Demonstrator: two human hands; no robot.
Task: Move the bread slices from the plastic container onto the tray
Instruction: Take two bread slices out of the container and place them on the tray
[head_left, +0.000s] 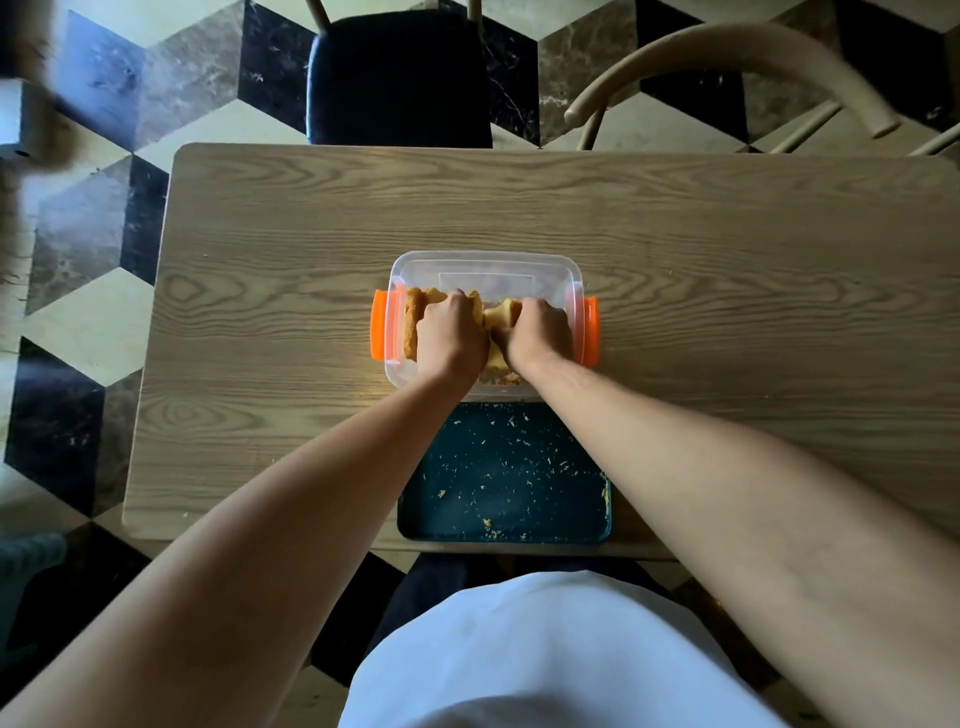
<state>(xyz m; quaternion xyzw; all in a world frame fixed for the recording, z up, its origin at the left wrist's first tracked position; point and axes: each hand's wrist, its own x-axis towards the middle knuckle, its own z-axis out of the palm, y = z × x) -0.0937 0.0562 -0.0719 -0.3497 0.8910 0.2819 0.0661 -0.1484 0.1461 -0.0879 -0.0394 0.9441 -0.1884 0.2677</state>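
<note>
Head view, looking straight down. A wooden table (675, 249) with a strong grain fills the middle of the frame. On it sits a clear plastic container (485, 270) with an orange clip (378, 332) at its left end and another at its right end (591, 332). Both bare arms reach forward into the box. The left hand (451, 338) is down among the bread slices (413, 325), knuckles up, fingers curled under and closed around bread; the fingertips themselves are hidden. The right hand (537, 332) lies just beside it, the two hands nearly touching, its fingers also curled down onto a pale slice (501, 314) between them; how tightly it grips cannot be told. The slices stand on edge in the near and left part of the container, crusts showing golden brown; the far part of the box shows bare. A dark teal tray (498, 483) lies on the table touching or just short of the container's near wall, at the table's near edge, scattered with pale crumbs (519, 462) and bearing no slices. Beyond the table stand a dark-seated chair (397, 78) and a curved pale wooden chair (727, 57), on a floor (93, 260) of black, grey and cream cube-pattern tiles. A white garment (545, 654) shows at the bottom.
</note>
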